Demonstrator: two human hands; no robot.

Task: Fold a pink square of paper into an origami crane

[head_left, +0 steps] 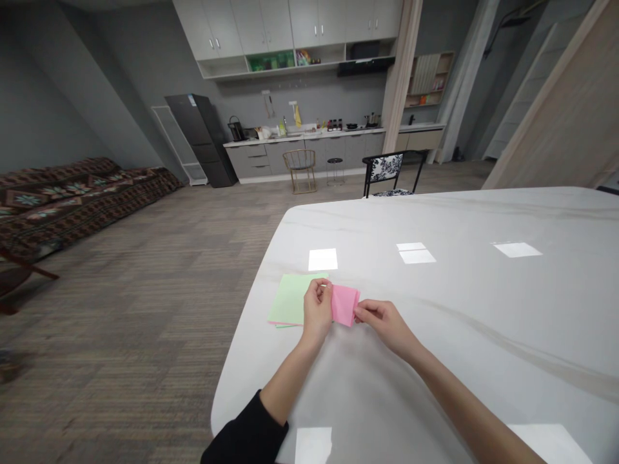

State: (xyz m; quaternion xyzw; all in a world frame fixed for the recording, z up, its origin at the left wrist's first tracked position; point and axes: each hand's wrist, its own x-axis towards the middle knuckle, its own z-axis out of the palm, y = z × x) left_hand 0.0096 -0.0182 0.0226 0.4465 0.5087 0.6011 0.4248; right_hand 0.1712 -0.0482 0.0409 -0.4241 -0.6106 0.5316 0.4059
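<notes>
A small folded pink paper (pixel 343 305) is held between both hands, just above the white table. My left hand (pixel 318 309) pinches its left edge, fingers closed. With thumb and fingertips, my right hand (pixel 384 321) grips the paper's right edge, where more than one layer shows. Beneath and left of my left hand lies a stack of square paper sheets (pixel 291 299), light green on top, with pink and darker green edges showing at the bottom. My left wrist hides part of the stack's right side.
The white table (pixel 464 258) extends far to the right, its left edge beside the paper stack. A patterned black-framed chair (pixel 385 169) stands at its far side. Beyond are a gold chair (pixel 300 164), kitchen cabinets and a dark fridge (pixel 200 138).
</notes>
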